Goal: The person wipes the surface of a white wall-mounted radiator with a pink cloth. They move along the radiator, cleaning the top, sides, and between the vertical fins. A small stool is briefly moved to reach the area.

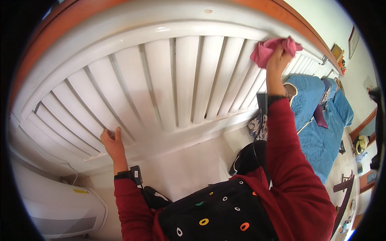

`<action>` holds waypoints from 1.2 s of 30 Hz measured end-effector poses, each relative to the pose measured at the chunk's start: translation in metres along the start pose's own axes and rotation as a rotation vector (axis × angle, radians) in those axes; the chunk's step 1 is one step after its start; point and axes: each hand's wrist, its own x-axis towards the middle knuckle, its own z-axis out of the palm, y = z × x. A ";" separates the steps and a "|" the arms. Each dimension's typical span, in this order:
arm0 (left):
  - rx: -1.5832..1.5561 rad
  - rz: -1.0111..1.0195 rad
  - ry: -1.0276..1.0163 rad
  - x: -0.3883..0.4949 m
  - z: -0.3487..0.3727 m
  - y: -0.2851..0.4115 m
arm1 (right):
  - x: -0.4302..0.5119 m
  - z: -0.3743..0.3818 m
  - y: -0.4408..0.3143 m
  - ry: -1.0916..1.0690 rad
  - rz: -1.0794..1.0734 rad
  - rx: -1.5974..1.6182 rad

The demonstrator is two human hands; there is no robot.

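A white column radiator (187, 81) stretches across the wall before me. My right hand (276, 64) is shut on a crumpled pink cloth (263, 54), pressed to the radiator's top rail (193, 28) toward its right part. Low on the left, my left hand (113, 144) is at the lower ends of the columns, thumb and forefinger apart. It holds no loose object, and whether its fingers touch the metal is hard to tell.
An orange-brown wooden sill (279, 10) runs above the radiator. A white appliance (60, 198) stands at lower left, with a white cable (45, 155) nearby. To the right is a sofa with blue quilted covers (319, 144). Pale floor tiles (193, 168) lie below.
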 end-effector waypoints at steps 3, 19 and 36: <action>0.026 -0.010 -0.010 0.001 0.002 -0.001 | -0.009 0.028 0.026 0.095 -0.370 -0.376; 0.043 -0.029 0.034 0.002 0.012 -0.017 | -0.375 -0.064 0.154 -0.128 0.825 0.140; 0.029 -0.016 -0.003 0.005 -0.005 -0.002 | -0.021 0.040 -0.060 -0.154 -0.208 -0.042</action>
